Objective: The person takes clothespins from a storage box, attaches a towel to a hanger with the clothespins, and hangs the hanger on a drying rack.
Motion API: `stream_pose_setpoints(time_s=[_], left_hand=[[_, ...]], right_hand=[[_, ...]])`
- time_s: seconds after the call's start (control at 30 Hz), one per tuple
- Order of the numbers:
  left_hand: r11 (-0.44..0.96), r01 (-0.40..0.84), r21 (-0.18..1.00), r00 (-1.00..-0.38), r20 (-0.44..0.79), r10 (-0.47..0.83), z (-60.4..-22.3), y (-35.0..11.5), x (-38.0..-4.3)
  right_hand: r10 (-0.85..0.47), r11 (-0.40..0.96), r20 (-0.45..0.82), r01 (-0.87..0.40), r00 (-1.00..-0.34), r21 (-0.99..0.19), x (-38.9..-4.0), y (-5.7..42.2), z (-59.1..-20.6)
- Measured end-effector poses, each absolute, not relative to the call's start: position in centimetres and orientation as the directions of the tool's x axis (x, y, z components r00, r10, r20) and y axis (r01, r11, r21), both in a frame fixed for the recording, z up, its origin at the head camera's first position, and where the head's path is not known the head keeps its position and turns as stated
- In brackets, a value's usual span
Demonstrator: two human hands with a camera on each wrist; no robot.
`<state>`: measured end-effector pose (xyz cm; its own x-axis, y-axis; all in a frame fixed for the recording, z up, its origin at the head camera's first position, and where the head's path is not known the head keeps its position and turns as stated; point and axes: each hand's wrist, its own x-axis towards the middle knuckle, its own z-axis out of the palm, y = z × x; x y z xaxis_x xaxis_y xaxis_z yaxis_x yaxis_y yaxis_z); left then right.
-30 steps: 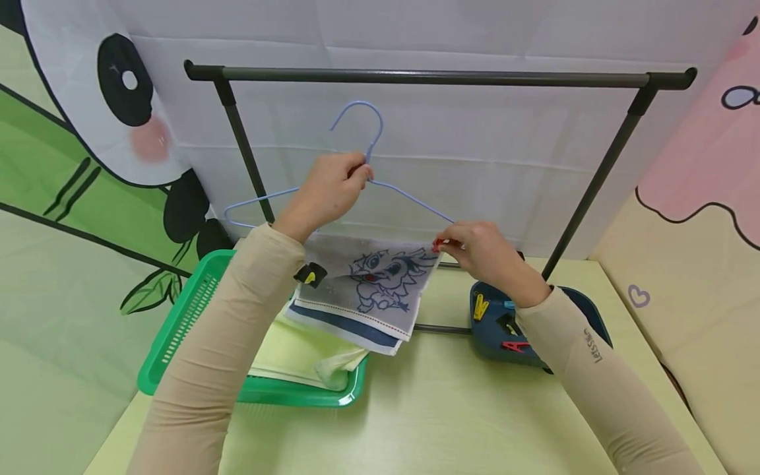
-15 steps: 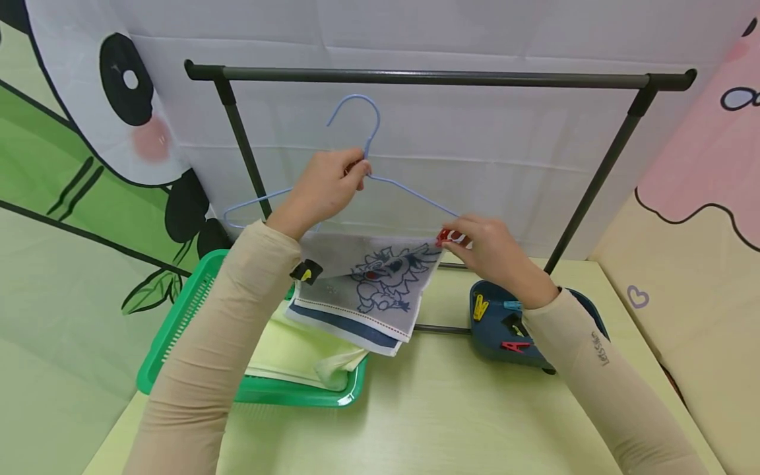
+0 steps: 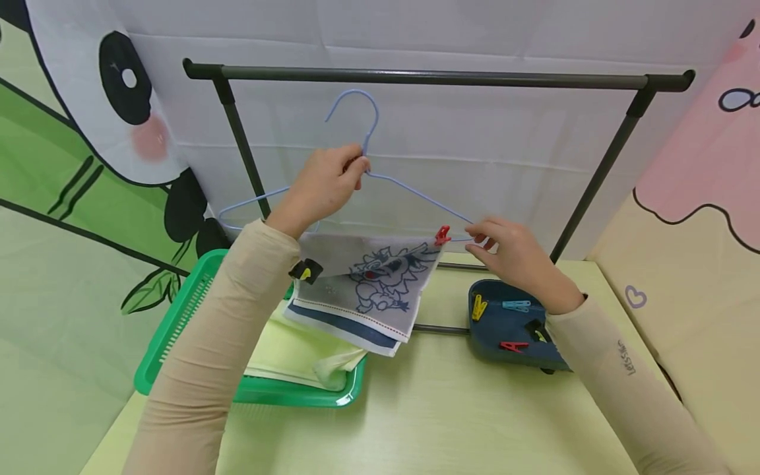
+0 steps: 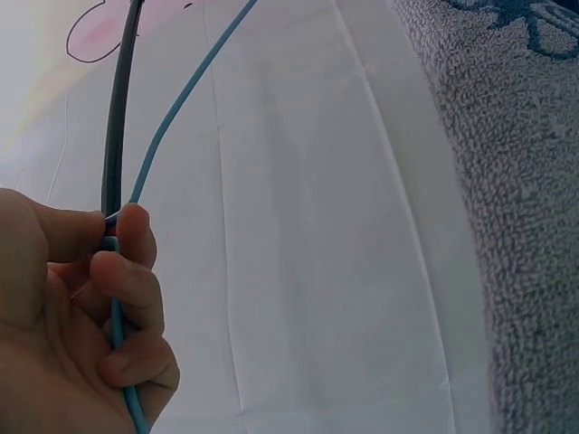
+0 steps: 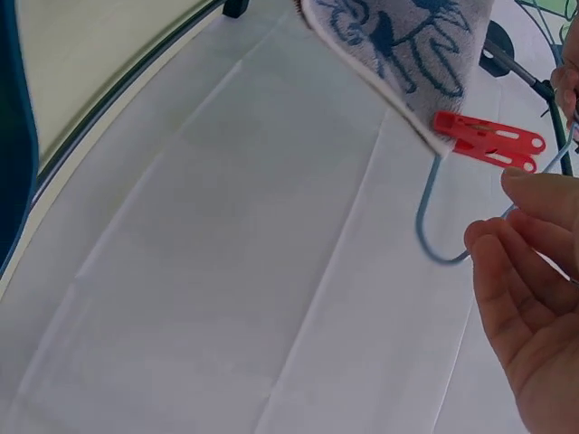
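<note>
My left hand [image 3: 323,188] grips the blue wire clothes hanger [image 3: 416,191] just below its hook; the left wrist view shows the fingers curled round the wire. A grey towel [image 3: 332,293] with a blue cartoon print hangs from the hanger's lower bar. At its right corner a red clothespin [image 3: 442,235] clips it to the wire. A black clip with a yellow part [image 3: 305,271] sits on its left side. My right hand [image 3: 513,254] is at the hanger's right end, off the clothespin [image 5: 488,137], thumb and fingers apart beside the wire. Whether they touch it is unclear.
A dark garment rack [image 3: 439,76] stands behind, its top bar above the hanger hook. A green basket [image 3: 291,398] with a yellow-green cloth [image 3: 297,356] is at left. At right, a dark blue tray [image 3: 505,330] holds several clothespins. Printed fabric surrounds the table [image 3: 415,422].
My right hand has let go of the red clothespin and moved right along the hanger. The clothespin stays on the towel's corner. My left hand has raised the hanger slightly.
</note>
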<state>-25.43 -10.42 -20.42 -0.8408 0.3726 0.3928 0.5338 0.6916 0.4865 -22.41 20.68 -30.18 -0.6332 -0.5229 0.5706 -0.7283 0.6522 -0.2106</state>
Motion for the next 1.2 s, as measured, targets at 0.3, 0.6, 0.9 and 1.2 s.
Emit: stream_pose_setpoints(time_s=[0.3,0.6,0.9,1.2], left_hand=[[0.687,0.532,0.495,-0.838,0.427,0.341,-20.0,-10.4,-25.3],[0.687,0.53,0.497,-0.838,0.434,0.332,-19.7,-10.3,-25.3],[0.679,0.536,0.502,-0.832,0.45,0.324,-19.4,-10.3,-25.5],[0.688,0.535,0.49,-0.831,0.45,0.326,-19.3,-10.2,-25.5]], right_hand=[[-0.554,0.741,0.324,-0.632,-0.767,-0.229,-22.2,23.6,-31.3],[-0.604,0.776,-0.032,-0.578,-0.796,-0.252,-22.6,26.7,-34.3],[-0.636,0.771,-0.269,-0.588,-0.723,-0.243,-22.8,28.2,-37.9],[-0.561,0.825,-0.449,-0.516,-0.696,-0.23,-22.9,28.2,-40.8]])
